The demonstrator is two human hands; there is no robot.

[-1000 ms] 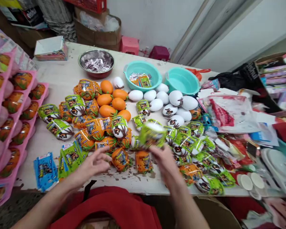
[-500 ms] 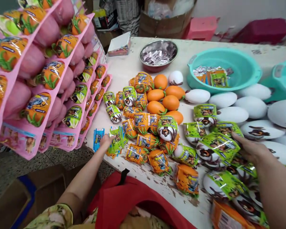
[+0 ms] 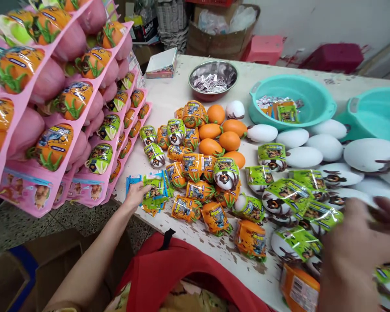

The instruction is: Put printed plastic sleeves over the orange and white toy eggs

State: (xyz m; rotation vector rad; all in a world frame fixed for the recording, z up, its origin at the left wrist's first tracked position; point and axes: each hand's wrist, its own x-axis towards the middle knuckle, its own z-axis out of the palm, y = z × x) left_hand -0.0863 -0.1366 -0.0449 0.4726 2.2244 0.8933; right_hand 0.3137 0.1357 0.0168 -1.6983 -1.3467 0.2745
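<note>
On the table's left side, my left hand [image 3: 136,193] pinches a green printed wrapper [image 3: 154,187] over a loose pile of blue, green and orange wrappers [image 3: 132,182]. My right hand [image 3: 354,242], slightly blurred, is over the right side of the table with thumb and fingers apart; nothing shows between them. Around it lie white toy eggs with brown markings [image 3: 370,156] and white eggs in green sleeves [image 3: 289,195]. Between my hands sit bare orange eggs [image 3: 230,141] and orange-wrapped ones [image 3: 199,193]. An orange package with a barcode [image 3: 300,290] lies near my right wrist.
Pink trays of wrapped eggs [image 3: 84,190] stack high at left. Behind the eggs stand a metal bowl of small sachets [image 3: 213,93], a turquoise basin [image 3: 312,89] holding packets, another turquoise basin [image 3: 380,108] and a small open box [image 3: 161,63]. Stools stand beyond the table.
My right hand has left the green-sleeved eggs and moved right and nearer the camera. My left hand has shifted slightly left, with the green wrapper now over the blue ones.
</note>
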